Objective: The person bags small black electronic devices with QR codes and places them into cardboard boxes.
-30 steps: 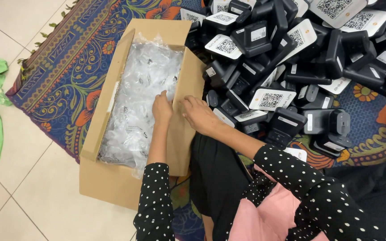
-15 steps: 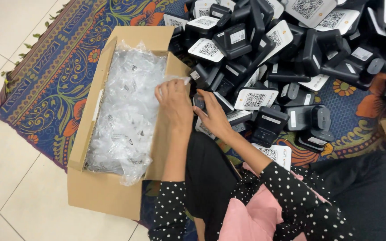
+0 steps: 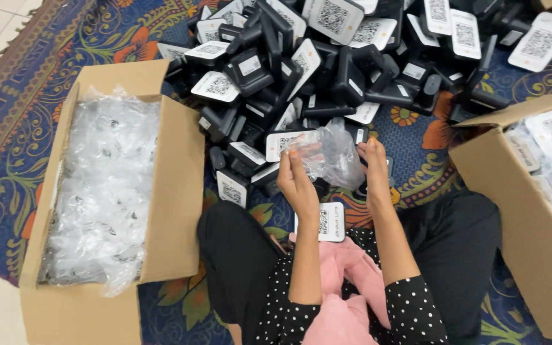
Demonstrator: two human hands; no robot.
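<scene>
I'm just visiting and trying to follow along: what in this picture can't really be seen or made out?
- Head view: whatever is inside the clear plastic bag held by the left hand and right hand; the crumpled film blurs it.
- How deep the left cardboard box goes; bags cover its bottom.
- The right cardboard box; cut off by the frame edge.
- The lower layers of the pile of black devices; hidden by the top ones.

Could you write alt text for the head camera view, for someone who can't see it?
Seated on a rug, a person's left hand and right hand hold a clear bag above a pile of black devices, with boxes either side.
</scene>
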